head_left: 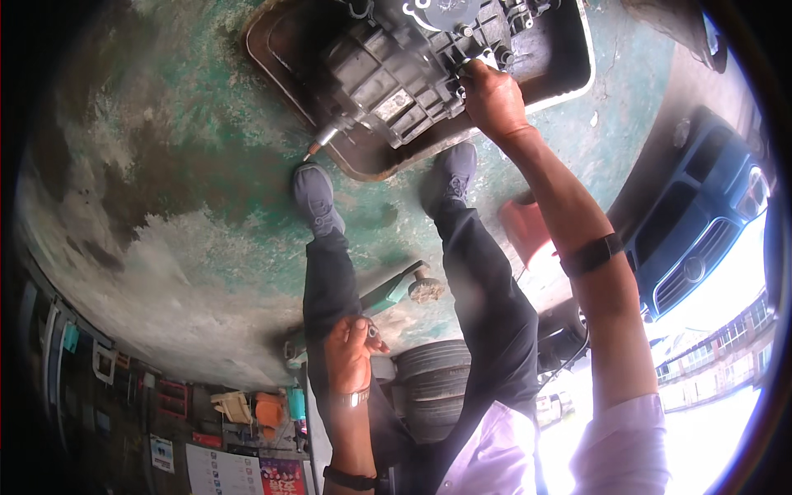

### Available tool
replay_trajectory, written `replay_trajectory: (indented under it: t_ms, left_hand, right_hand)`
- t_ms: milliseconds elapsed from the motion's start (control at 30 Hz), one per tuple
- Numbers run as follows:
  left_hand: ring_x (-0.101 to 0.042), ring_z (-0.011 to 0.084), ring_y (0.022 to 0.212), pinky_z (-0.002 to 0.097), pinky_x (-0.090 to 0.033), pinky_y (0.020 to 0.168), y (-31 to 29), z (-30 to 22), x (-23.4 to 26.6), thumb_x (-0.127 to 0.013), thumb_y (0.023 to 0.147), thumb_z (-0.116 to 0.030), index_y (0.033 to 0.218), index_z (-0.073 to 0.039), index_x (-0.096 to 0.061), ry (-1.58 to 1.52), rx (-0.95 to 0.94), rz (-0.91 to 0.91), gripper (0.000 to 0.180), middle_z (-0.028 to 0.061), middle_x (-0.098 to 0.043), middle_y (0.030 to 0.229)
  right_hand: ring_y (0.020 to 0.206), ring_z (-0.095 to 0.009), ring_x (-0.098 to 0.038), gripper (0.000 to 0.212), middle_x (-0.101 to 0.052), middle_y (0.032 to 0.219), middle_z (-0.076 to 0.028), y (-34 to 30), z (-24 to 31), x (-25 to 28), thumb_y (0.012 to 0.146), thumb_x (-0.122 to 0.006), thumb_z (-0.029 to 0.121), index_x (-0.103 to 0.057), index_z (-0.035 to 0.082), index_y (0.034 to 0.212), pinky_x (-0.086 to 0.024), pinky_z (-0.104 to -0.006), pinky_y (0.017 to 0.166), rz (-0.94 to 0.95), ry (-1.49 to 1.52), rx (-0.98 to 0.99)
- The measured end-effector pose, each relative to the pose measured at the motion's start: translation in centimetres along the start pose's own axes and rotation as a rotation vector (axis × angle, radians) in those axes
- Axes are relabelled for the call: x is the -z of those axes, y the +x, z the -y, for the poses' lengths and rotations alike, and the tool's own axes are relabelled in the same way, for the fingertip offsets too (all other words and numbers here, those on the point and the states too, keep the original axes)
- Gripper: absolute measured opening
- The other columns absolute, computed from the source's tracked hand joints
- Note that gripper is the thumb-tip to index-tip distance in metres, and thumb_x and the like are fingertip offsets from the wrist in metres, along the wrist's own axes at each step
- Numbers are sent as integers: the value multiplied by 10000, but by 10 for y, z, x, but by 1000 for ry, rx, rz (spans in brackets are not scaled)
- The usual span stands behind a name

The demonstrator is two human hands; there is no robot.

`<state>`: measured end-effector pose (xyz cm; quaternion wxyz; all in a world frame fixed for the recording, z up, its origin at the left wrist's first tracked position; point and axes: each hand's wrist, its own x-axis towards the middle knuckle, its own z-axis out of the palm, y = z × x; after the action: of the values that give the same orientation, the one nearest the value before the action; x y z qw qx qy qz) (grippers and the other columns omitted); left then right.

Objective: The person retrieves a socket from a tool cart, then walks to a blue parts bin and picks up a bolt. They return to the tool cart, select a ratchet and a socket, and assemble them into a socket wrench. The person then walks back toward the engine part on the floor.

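Note:
A grey ribbed metal gearbox housing (388, 78) lies in a shallow metal tray (375, 169) in front of my feet. My right hand (495, 103) reaches over the tray's near right side, its fingers closed against the housing. A small pale piece (488, 59) shows at its fingertips; I cannot make out what it is. My left hand (348, 355) is held low over my left leg, well apart from the housing. Thumb and fingers pinch a small round metal piece (372, 332) with a dark centre. A metal shaft (326, 138) sticks out of the housing toward my left shoe.
Stacked tyres (433, 384) stand between my legs, near a green metal stand (392, 289) with a rusty round foot. A red container (528, 227) is beside my right leg. A blue vehicle (701, 223) stands at right. Shelves with tools and bins (247, 412) line the lower left.

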<state>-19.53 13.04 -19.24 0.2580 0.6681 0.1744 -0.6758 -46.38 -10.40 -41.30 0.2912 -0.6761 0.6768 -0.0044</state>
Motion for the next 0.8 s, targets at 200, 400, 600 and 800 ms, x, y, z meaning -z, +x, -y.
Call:
replay_trajectory:
  t_ms: [200,400,600,800]
  left_hand:
    - [-533,133,604,325,-498,540,3,2,-3,-548,907,-156,875,-30,-551,-2,5,6,130,49,-555,738]
    - [-542,131,616,318,-505,539,2,2,-5,-548,905,-144,885,-31,-557,32,-9,35,115,45,-559,744]
    - [-544,119,604,303,-507,532,-13,-9,-4,-555,899,-132,879,-31,-563,30,-84,39,103,36,-560,732]
    - [-544,100,605,280,-505,544,-74,-50,-36,-555,892,-113,920,-23,-576,96,-160,117,97,29,-564,750]
  right_hand:
    - [806,-413,-611,234,-630,865,-241,9,16,-2,808,-506,234,-581,22,872,-488,-464,746,49,-4,-311]
    - [850,-405,-612,295,-633,839,-254,9,18,-21,765,-585,273,-617,-11,836,-480,-447,797,-127,81,-482]
    - [744,-377,-628,236,-628,733,-229,-11,38,25,754,-617,235,-611,19,846,-501,-440,666,-174,139,-261]
    - [603,-190,-604,171,-616,679,-115,-118,152,142,737,-668,108,-596,2,850,-475,-309,566,-18,593,-43]
